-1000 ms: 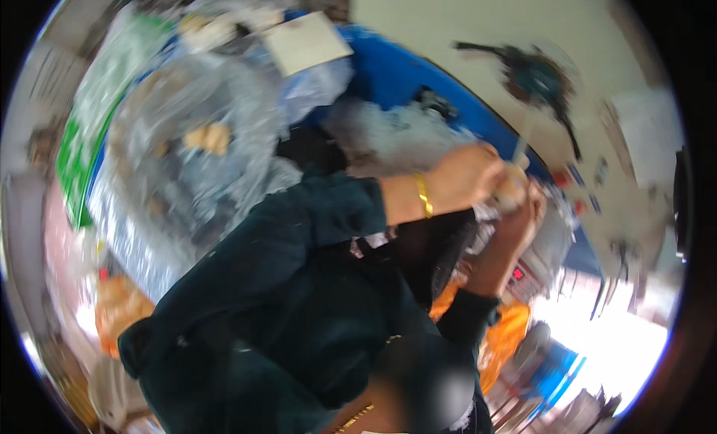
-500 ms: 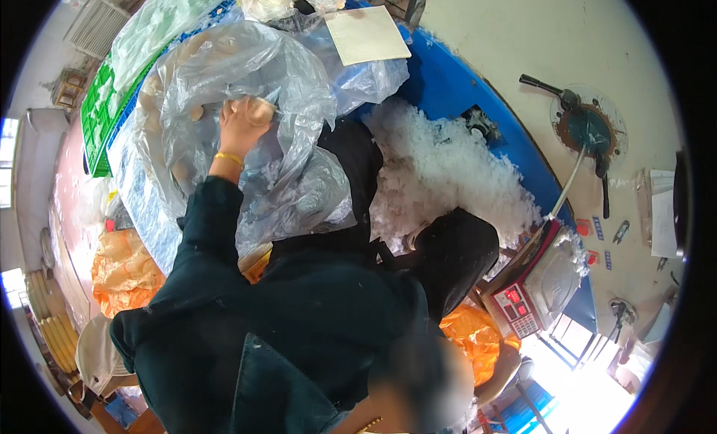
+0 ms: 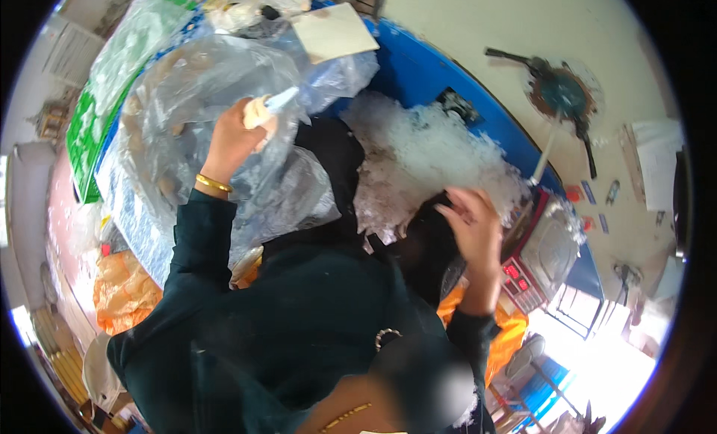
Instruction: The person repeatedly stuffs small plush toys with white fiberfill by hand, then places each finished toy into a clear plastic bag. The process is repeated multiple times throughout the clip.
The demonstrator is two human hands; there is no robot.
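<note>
My left hand point(image 3: 233, 139) is closed around a small cream cloth piece point(image 3: 256, 113) with a pale blue-white pointed end; its exact kind is unclear. It is held over the mouth of a large clear plastic bag point(image 3: 216, 57), where a few more beige pieces show dimly through the film. On the other side my right hand point(image 3: 476, 228) hovers above my dark-trousered knee, thumb and fingers apart with nothing in them. Just beyond it lies a heap of white fluffy stuffing point(image 3: 426, 150) inside a blue bin point(image 3: 407, 49).
A digital scale point(image 3: 549, 247) with red digits sits at the right, beside my right forearm. Past the bin, a pale table point(image 3: 448, 16) carries a round metal fitting with black handles point(image 3: 560, 98). A paper pad point(image 3: 334, 32) rests behind the bag. Orange sacks point(image 3: 125, 292) flank me.
My left hand has come up from inside the bag, now gripping the cream piece. My right hand has risen into view above the knee. The whole view has shifted slightly.
</note>
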